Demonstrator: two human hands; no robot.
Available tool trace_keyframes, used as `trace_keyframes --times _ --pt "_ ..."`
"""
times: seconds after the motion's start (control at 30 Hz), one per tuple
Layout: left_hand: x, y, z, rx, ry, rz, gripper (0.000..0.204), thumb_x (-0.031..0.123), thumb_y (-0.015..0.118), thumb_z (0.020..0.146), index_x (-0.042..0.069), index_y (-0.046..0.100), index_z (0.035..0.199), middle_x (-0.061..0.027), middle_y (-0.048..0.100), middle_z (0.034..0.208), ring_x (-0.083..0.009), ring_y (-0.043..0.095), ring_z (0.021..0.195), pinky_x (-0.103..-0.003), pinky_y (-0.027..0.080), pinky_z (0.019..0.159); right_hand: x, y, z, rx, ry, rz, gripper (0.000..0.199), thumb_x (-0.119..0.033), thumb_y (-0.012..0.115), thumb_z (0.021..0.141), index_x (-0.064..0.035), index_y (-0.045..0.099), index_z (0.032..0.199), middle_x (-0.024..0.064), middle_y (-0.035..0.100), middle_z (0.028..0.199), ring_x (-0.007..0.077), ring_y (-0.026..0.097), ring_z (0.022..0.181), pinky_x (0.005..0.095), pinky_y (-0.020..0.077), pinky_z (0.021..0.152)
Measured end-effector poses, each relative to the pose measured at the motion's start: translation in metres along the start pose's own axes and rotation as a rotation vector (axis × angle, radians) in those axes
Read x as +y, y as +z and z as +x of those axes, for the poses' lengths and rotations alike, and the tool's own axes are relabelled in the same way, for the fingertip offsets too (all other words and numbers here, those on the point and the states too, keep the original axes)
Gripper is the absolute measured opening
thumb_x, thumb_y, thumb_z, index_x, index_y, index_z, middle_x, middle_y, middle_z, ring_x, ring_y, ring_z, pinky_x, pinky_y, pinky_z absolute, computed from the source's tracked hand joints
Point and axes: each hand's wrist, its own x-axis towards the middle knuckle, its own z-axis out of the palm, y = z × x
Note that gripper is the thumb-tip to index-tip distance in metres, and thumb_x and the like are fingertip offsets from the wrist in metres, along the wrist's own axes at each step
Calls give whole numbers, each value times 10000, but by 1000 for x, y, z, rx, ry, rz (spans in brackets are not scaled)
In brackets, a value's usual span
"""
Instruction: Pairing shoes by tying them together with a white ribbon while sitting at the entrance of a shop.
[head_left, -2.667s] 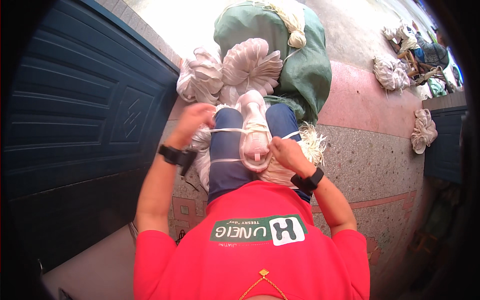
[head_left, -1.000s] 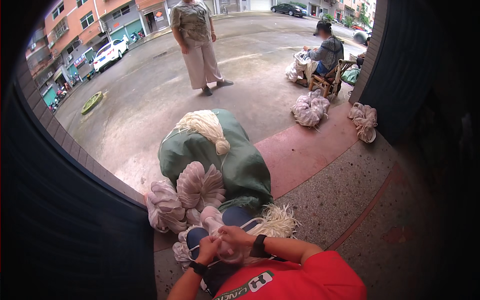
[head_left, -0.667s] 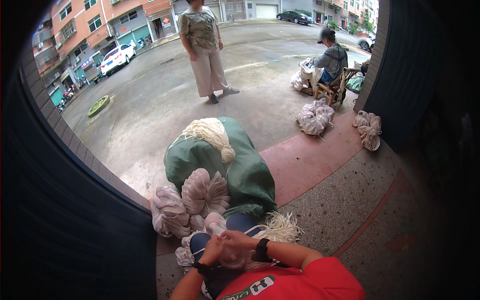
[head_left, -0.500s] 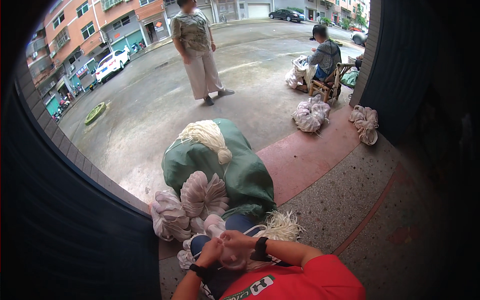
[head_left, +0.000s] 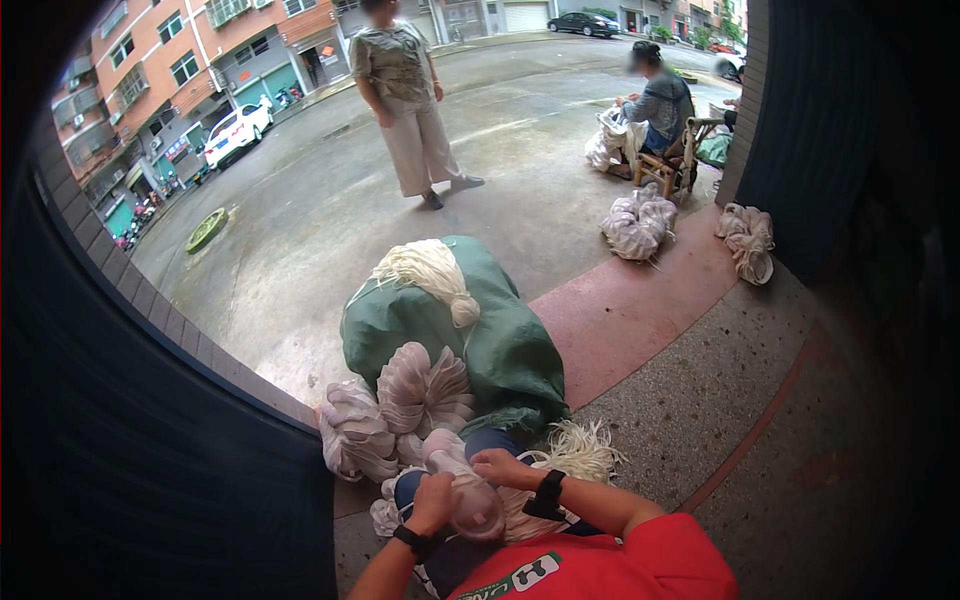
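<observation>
A pale pink fabric shoe upper (head_left: 474, 508) lies on my lap, its rounded end toward me. My left hand (head_left: 433, 499) is closed on its left edge. At its upper right, my right hand (head_left: 499, 468) is closed with the fingertips pinched together; whatever they hold is too small to make out. Past my right hand, loose white laces (head_left: 580, 455) spread beside my leg. Bundled uppers (head_left: 425, 390) are fanned out just beyond my knees, and another bundle (head_left: 355, 430) sits to their left.
A big green sack (head_left: 500, 320) stands in front, topped by a hank of cream laces (head_left: 425, 275). More bundles (head_left: 640, 222) lie by the doorway. One person (head_left: 405, 100) stands outside; another (head_left: 660, 105) sits on a bamboo chair. Dark door panels (head_left: 180, 400) flank me.
My hands have moved apart, the right one up and away from the left. More of the upper's rounded end shows between them. The whole view has shifted slightly.
</observation>
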Motion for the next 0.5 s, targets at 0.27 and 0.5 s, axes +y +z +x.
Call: trace_keyframes --times 0.27,0.5 --pt "9 -4 -12 59 101 136 234 109 678 834 56 681 1061 -152 701 888 -376 618 897 -480 520 790 -20 32 -15 -58 -116 -370 236 -241 607 972 -32 680 1055 229 720 989 443 693 945 525 539 800" --pt "7 1 -15 151 236 40 258 102 684 832 25 650 1076 -157 692 896 -377 619 887 -465 516 772 -26 37 -18 -53 -107 -431 261 -254 649 951 -68 661 1133 220 723 1010 432 701 955 526 543 806"
